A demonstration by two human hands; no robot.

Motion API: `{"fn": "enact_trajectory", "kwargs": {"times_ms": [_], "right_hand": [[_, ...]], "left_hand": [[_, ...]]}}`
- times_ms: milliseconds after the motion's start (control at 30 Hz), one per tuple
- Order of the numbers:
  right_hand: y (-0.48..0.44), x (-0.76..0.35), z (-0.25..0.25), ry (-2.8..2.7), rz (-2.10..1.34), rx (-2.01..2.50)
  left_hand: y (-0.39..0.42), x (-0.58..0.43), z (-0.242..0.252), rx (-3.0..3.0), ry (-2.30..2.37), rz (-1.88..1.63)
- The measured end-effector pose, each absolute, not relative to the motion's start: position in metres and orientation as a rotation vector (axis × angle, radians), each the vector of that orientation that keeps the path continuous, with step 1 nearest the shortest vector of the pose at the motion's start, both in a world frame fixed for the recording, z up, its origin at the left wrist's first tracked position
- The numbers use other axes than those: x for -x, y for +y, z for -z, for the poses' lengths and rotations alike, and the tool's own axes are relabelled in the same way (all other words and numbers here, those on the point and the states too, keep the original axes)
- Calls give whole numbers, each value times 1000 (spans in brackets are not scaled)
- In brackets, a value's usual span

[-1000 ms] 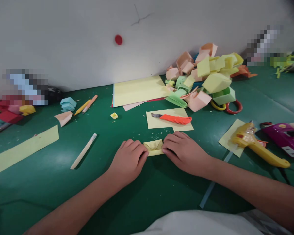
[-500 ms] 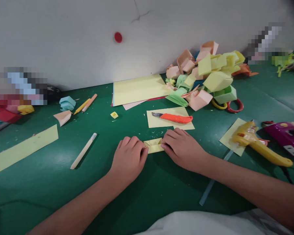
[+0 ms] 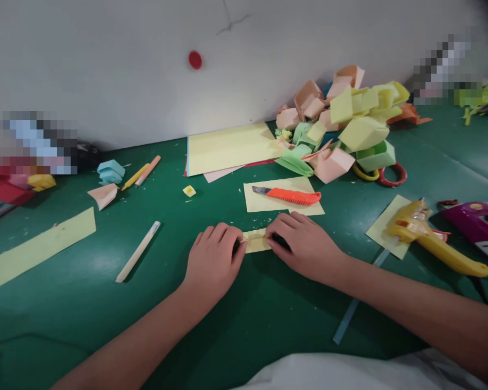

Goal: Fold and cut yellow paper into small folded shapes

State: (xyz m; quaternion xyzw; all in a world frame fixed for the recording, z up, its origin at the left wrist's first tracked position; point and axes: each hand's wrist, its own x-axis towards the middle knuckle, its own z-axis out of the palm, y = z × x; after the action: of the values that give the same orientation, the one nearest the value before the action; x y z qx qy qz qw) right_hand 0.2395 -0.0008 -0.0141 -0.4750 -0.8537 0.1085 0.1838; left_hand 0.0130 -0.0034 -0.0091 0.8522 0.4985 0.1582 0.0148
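A small folded strip of pale yellow paper (image 3: 257, 241) lies level between my two hands over the green table (image 3: 244, 314). My left hand (image 3: 216, 259) pinches its left end with thumb and fingers. At the right end, my right hand (image 3: 303, 246) pinches it the same way. Just behind the hands, an orange cutter knife (image 3: 293, 196) rests on a pale yellow sheet (image 3: 257, 203). A tiny yellow folded piece (image 3: 189, 191) sits behind my left hand.
Folded paper pieces (image 3: 364, 132) are heaped at the back right, near red-handled scissors (image 3: 392, 175). A yellow glue gun (image 3: 439, 238) lies right, its clear stick (image 3: 355, 303) beneath my right forearm. A rolled paper stick (image 3: 138, 252) and yellow strip (image 3: 40, 249) lie left.
The folds along the strip's top edge, raised and open before, now look flatter. My fingers have shifted slightly at both ends, still gripping it.
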Motion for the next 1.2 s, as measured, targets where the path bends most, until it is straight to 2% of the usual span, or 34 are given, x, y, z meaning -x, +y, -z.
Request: {"fn": "enact_trajectory", "kwargs": {"times_ms": [200,467,733,933,1200], "right_hand": [[-1,-242,14,-2430,-326,1277],[-2,-248,12,-2419,-387,1231],[-5,-252,17,-2497,-194,944],[-6,-258,16,-2549,-198,892],[-9,-264,6,-2656,-149,859]], "left_hand": [[-8,-12,7,-2901,1185,-575],[-11,-11,9,-2901,1069,-647],[-12,-10,10,-2926,1124,-501],[-18,-8,6,-2985,1127,-492],[-52,-14,-6,-3007,1365,-131]]}}
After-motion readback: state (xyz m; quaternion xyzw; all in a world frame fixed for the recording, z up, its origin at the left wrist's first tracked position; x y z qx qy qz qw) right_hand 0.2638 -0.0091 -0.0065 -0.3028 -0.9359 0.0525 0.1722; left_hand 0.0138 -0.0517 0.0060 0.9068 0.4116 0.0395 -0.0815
